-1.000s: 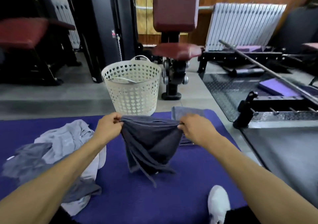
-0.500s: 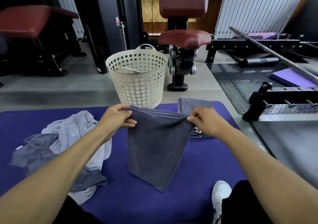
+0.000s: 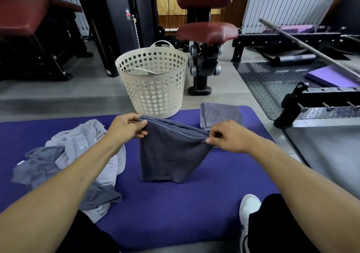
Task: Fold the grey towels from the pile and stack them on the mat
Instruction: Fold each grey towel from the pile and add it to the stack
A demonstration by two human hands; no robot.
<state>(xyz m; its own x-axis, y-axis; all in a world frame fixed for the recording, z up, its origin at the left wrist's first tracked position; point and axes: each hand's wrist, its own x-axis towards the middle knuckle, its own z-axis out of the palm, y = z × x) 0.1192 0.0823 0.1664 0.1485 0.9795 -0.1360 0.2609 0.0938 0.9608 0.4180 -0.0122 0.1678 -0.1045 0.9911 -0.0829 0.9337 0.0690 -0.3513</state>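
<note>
Two hands hold one dark grey towel (image 3: 167, 155) up over the purple mat (image 3: 175, 210), folded so that several layered edges run along its top. The left hand (image 3: 126, 128) pinches the top left corner between thumb and curled fingers; the right hand (image 3: 226, 138) pinches the top right corner the same way, a little lower, so the top edge slopes down toward the right. The towel hangs from those two corners and its bottom edge touches the mat, where the lower part bends slightly.

Just beyond the right hand, at the far right end of the mat, lies a stack of folded grey towels (image 3: 220, 114) — lighter in tone, flat and squared. To the left, partly under the left forearm, sits the pile of unfolded towels (image 3: 64, 155), a crumpled mix of pale grey and darker grey cloth spread on the mat.

Past the mat's far edge a cream plastic basket (image 3: 153, 85) with heart-shaped holes stands upright on the grey floor. Behind it is a gym machine with a dark red padded seat (image 3: 207, 32), and to the right a steel barbell (image 3: 303, 40) slants across a chequered metal platform. A white shoe (image 3: 248, 208) and black trouser legs show at the bottom — the person sits on the mat.
</note>
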